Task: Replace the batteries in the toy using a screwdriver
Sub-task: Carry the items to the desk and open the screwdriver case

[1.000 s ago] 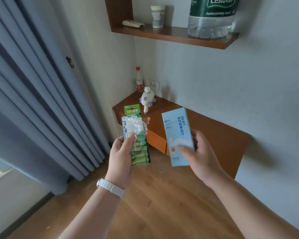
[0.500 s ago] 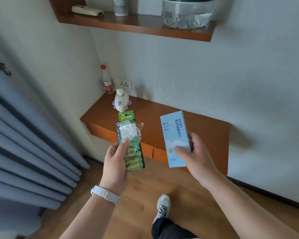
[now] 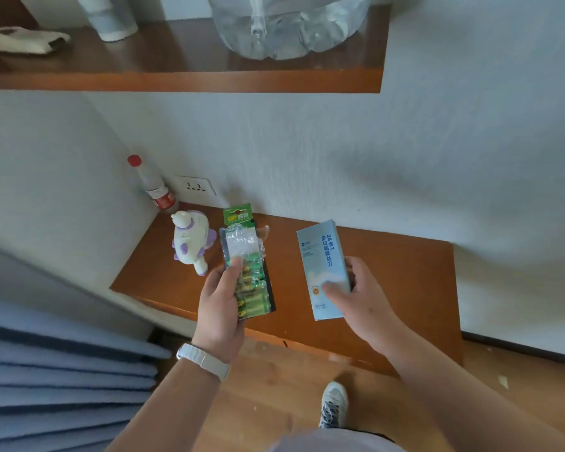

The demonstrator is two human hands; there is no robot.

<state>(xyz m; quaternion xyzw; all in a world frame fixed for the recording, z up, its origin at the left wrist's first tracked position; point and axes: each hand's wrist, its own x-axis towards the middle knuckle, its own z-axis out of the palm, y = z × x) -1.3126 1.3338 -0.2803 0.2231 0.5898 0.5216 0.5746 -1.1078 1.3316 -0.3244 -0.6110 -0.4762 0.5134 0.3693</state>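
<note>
Stands nearer the bench (image 3: 405, 272) than half a second ago, looking down more steeply. Grips in the left hand (image 3: 221, 308) a torn-open battery pack (image 3: 246, 252), green cells (image 3: 254, 301) filling its lower half. Clamps in the right hand (image 3: 361, 300), at 3 o'clock of the pack, a closed blue screwdriver box (image 3: 320, 256), contents hidden. Shows the toy (image 3: 191, 243) on the bench at 9 o'clock of the pack.

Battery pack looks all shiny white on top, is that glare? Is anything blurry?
Head view: yes, crumpled clear plastic on the battery pack glints white. Same view, top edge: the water bottle on the shelf looks smeared, while print on the blue box reads sharp.
</note>
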